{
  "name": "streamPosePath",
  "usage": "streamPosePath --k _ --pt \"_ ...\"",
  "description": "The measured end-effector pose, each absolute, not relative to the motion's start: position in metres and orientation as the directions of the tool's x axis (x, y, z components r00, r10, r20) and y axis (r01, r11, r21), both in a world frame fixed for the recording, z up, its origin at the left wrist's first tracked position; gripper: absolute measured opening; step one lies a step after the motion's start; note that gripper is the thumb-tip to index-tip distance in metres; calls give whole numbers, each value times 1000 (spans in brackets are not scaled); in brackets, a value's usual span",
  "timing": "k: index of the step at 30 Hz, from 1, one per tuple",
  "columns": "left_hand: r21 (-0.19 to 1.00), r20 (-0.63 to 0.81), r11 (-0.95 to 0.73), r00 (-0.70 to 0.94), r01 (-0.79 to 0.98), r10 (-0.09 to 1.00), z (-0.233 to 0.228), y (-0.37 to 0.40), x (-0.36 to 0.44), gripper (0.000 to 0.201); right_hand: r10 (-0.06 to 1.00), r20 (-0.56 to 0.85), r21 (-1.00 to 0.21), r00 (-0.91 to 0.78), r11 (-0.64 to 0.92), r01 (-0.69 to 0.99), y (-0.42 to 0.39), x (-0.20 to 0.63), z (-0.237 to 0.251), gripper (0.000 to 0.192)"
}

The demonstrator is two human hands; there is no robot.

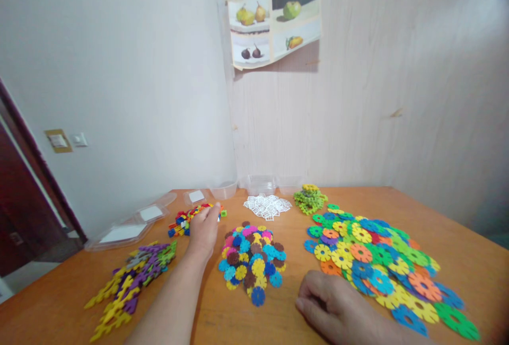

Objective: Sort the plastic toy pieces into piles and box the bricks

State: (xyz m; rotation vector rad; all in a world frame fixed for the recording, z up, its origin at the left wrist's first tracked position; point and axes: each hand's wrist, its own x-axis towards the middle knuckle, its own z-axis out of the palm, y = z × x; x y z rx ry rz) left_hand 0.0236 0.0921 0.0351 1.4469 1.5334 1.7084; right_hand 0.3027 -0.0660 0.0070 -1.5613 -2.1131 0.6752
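My left hand point(204, 226) reaches out over a pile of small coloured building blocks point(183, 223) at the back left. Its thumb points up and away; the other fingers are hidden behind the hand, so whether it holds a block cannot be seen. A green block point(224, 213) lies just right of the thumb. Curled into a loose fist, my right hand point(330, 302) rests on the table, with nothing visible in it. It is nearest to the heap of large notched discs point(374, 255). Small notched discs point(256, 260) form a pile between my two forearms.
Purple, yellow and green interlocking pieces point(137, 276) lie at left. White lattice pieces point(267, 206) and green linking pieces point(310, 199) sit at the back. Clear tubs point(260, 184) stand along the wall, and clear lids point(123, 232) line the left edge of the wooden table point(234, 324).
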Motion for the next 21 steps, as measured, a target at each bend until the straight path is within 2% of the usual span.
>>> streamPosePath --k 11,21 --pt "866 466 -319 -389 384 795 43 86 26 44 954 93 -624 -284 278 730 -67 307 -2 16" --pt "897 426 -304 -439 322 791 39 89 26 40 959 53 -632 -279 249 734 -67 304 7 15"
